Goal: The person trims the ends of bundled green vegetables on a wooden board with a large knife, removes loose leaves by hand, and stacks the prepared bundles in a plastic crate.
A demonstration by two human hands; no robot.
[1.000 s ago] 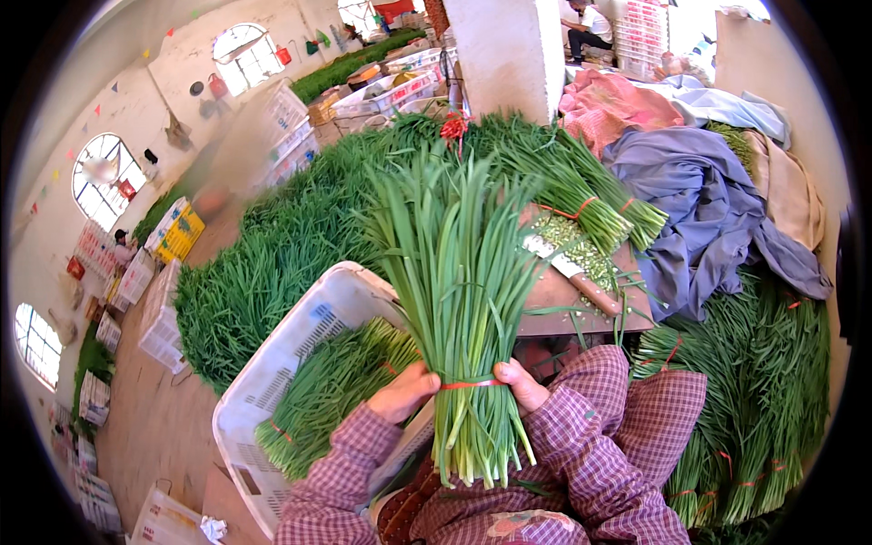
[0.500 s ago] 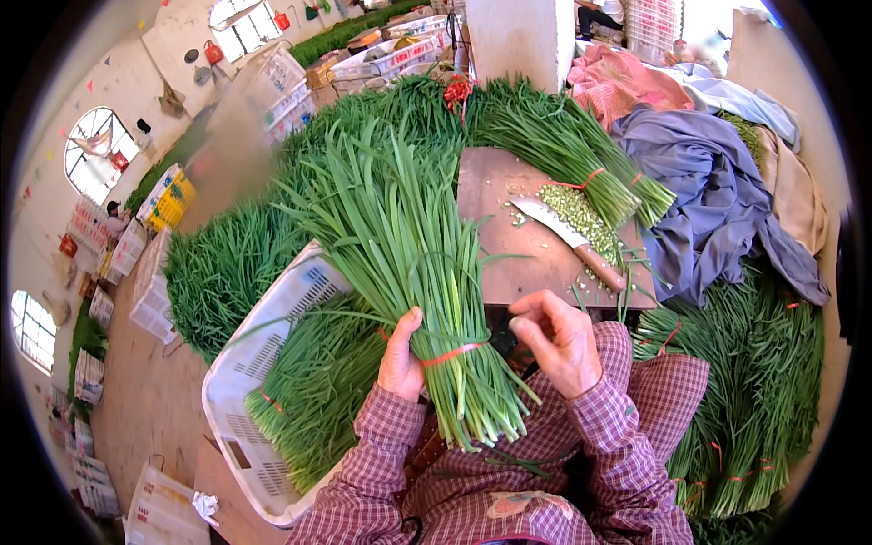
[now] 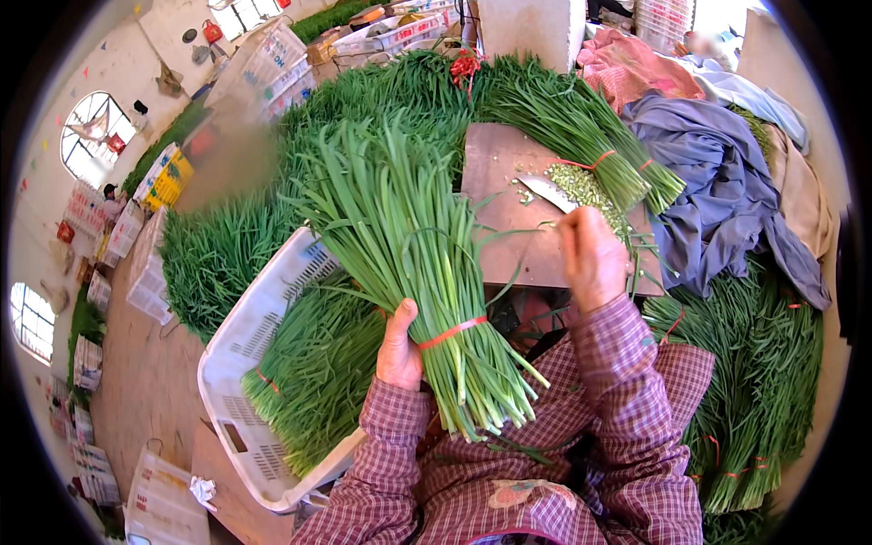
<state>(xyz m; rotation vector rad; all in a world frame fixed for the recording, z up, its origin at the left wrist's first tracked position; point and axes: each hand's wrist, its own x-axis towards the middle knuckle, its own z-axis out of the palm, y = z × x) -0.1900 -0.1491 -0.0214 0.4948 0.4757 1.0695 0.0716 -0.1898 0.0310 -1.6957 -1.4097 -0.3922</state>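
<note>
My left hand is wrapped round a large bunch of garlic chives, its cut stems toward me and its leaves pointing away. A red band circles the bunch near the stem ends. To its right, my right hand is raised by the near part of a brown board, fingertips pinched together. A thin chive blade runs from the bunch's side toward those fingertips. On the board lies a knife; my right hand hides its handle. Chopped stem bits are scattered beside the knife.
Banded chive bunches lie across the board's far right. At left, a white plastic crate holds more chives. Loose chives are heaped beyond, and several bunches lie at right, below a grey-blue cloth.
My right hand has moved away from the bunch, forward and right over the board, its fingers drawing together. The left hand keeps hold of the banded bunch. The view has shifted slightly.
</note>
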